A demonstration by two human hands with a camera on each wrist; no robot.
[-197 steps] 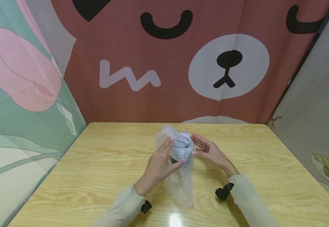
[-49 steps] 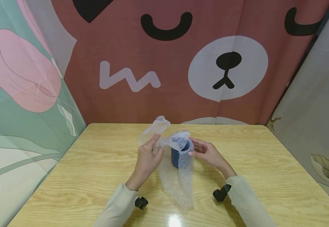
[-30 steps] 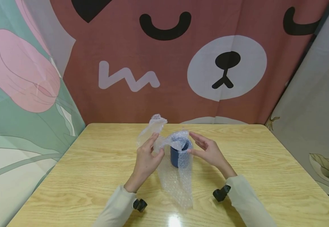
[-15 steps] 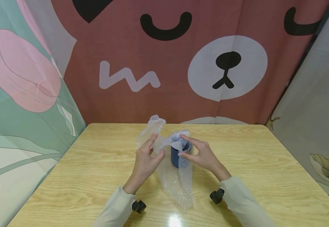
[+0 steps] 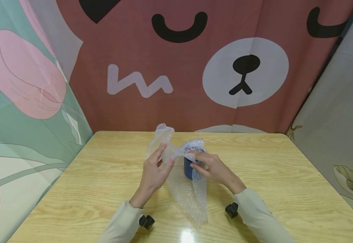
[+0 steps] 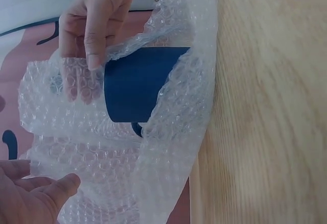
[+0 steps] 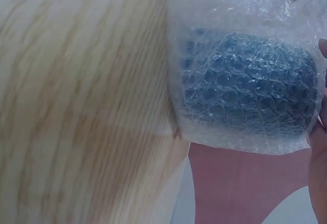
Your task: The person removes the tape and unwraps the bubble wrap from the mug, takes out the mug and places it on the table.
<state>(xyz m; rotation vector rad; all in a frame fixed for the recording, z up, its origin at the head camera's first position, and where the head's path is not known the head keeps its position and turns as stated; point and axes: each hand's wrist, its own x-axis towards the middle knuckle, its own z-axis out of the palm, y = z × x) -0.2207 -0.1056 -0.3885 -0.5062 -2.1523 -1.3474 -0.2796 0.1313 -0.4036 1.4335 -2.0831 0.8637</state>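
A dark blue mug (image 5: 188,169) stands upright on the table, partly wrapped in clear bubble wrap (image 5: 186,202). Its bare side and a bit of handle (image 6: 137,128) show in the left wrist view. My left hand (image 5: 152,172) holds a loose flap of the wrap, raised to the left of the mug, between thumb and fingers. Over the mug's mouth, my right hand (image 5: 216,167) pinches the wrap near the rim, its fingers showing through the film in the left wrist view. Seen from the right wrist, the mug's far side is covered by wrap (image 7: 245,83).
A long tail of the wrap trails over the wood-grain table (image 5: 103,189) toward the front. Behind the table's back edge hangs a printed bear curtain (image 5: 182,84), with more printed cloth at both sides. Each wrist carries a small black camera (image 5: 147,222).
The wrap that covered the mug's mouth has been drawn left, baring its blue side. My left hand moved left with the flap; my right hand came from the mug's side to over its mouth.
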